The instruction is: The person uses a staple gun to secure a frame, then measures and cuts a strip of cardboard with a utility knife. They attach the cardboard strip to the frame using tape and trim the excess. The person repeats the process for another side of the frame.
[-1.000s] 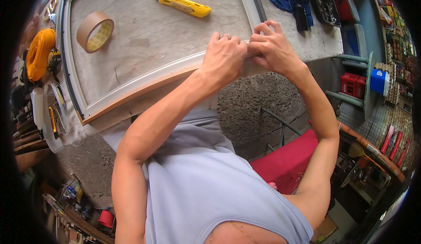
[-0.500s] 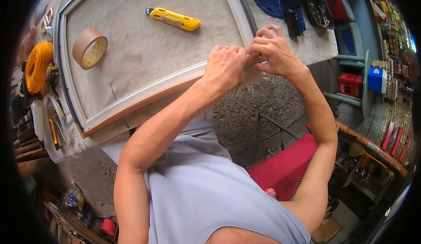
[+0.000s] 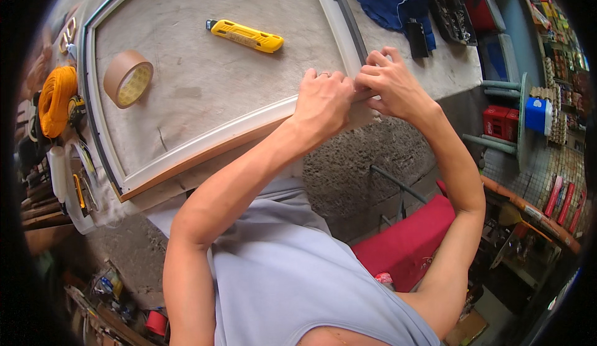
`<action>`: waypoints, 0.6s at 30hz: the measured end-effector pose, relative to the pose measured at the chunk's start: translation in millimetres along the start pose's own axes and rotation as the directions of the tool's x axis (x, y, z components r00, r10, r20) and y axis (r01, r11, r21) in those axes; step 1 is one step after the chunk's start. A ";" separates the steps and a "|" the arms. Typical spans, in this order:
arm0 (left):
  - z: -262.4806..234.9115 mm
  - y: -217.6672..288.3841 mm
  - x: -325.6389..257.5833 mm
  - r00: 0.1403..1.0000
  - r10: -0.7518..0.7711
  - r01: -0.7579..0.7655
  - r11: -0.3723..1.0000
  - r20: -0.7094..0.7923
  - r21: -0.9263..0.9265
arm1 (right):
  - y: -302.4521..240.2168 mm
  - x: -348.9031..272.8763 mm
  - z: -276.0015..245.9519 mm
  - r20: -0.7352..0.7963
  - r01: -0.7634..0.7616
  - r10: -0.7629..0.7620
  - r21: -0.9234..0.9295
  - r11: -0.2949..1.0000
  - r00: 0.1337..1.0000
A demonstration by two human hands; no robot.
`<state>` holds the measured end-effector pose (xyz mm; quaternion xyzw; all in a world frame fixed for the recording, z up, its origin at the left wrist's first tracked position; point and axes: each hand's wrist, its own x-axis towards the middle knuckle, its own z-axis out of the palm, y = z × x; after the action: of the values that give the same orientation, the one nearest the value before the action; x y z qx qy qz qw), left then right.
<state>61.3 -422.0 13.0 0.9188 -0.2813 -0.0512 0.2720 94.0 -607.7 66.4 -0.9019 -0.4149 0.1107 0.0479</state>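
Along the far left edge of the workbench, a coil of orange cord lies outside the white frame, with a white bottle and small tools just below it, too crowded to tell apart. Inside the frame, near its left rail, a roll of brown tape lies flat on the grey bench top. Further right and higher up, a yellow utility knife rests on the same surface, well apart from the tape and from both hands.

The frame lies flat on the bench; its near rail runs from lower left up to the right-hand corner, with a brown wooden edge showing beneath the white. At that corner the two hands meet. The left hand is curled into a loose fist over the near rail, knuckles up, pressing on the corner. The right hand is just beside it and touching it, fingers bent and pinching at the frame's edge; whatever is between the fingertips is hidden. A dark strip runs along the outer side of the right rail above the hands.

Right of the frame, a blue cloth is bunched on the bench, with a black tray of small parts beyond it. Below the bench to the right sit a red crate and a red seat.
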 end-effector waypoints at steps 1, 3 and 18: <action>-0.6 0.1 -0.2 1.000 -0.001 0.002 1.000 0.009 -0.011 | -0.4 -0.4 -0.1 0.000 0.008 -0.008 -0.004 1.000 1.000; -1.5 1.9 0.2 1.000 -0.004 0.005 1.000 0.029 -0.020 | -1.0 -0.6 -0.7 0.000 0.028 -0.028 -0.014 1.000 1.000; -0.6 7.3 1.8 0.999 0.035 -0.038 0.992 0.029 0.116 | -0.4 -0.9 8.7 -0.128 0.071 -0.076 -0.044 0.997 0.989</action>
<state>59.3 -427.8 17.5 0.9271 -0.3041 -0.0419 0.2149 91.1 -608.2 58.2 -0.8920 -0.4460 0.0417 0.0612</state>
